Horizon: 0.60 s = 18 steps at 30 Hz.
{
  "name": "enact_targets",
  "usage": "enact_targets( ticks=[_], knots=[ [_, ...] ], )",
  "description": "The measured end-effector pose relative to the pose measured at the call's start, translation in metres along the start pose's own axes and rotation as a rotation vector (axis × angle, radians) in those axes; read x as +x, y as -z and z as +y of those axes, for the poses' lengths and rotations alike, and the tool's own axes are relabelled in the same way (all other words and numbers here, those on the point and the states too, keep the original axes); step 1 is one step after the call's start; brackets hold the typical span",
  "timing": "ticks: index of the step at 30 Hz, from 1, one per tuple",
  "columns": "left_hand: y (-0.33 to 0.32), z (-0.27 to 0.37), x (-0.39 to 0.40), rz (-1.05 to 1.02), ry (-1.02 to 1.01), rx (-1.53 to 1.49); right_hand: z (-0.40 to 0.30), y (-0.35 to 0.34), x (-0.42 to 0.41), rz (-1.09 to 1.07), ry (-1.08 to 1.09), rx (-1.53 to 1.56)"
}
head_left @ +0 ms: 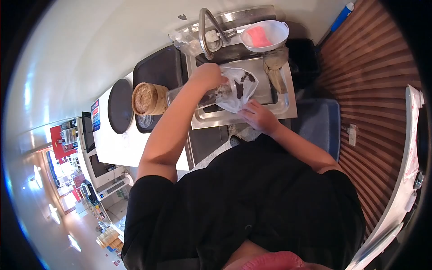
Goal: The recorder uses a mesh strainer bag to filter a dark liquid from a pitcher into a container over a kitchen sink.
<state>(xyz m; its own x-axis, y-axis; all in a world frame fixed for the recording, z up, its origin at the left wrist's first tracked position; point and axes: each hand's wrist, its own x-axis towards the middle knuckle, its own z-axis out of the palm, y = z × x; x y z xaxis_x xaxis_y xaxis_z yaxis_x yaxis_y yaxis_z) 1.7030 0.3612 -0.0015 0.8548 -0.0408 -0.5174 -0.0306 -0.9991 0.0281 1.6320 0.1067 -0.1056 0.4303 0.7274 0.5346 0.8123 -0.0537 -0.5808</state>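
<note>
Over a stainless steel sink [283, 107], a translucent white plastic bag [249, 88] with dark wet-looking bits lies open between my hands. My right hand [258, 116] grips the bag's near edge. My left hand [210, 77] is at the bag's left side, above a clear plastic container [207, 100] with dark residue; its fingertips are partly hidden, so what they hold cannot be told. A curved metal faucet [202, 33] rises behind my left hand. A grey-brown cloth [275, 65] hangs over the sink's right side.
A white bowl [278, 42] with a pink sponge or cloth [259, 36] stands behind the sink. Left are a bamboo steamer [152, 98], a dark rectangular tray [158, 62], a dark oval tray [120, 106] and clear lids [145, 120]. A blue-grey bin [317, 125] stands right.
</note>
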Motion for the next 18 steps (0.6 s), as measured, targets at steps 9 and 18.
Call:
enact_targets(
  ticks=[9,18],
  knots=[
    [-0.016,-0.068,-0.109,0.128,0.219,-0.871,0.0,0.003,0.008,-0.003,0.022,0.006],
    [-0.04,-0.095,-0.162,1.106,0.367,-1.823,-0.005,0.001,0.011,-0.098,0.017,0.017]
  ],
)
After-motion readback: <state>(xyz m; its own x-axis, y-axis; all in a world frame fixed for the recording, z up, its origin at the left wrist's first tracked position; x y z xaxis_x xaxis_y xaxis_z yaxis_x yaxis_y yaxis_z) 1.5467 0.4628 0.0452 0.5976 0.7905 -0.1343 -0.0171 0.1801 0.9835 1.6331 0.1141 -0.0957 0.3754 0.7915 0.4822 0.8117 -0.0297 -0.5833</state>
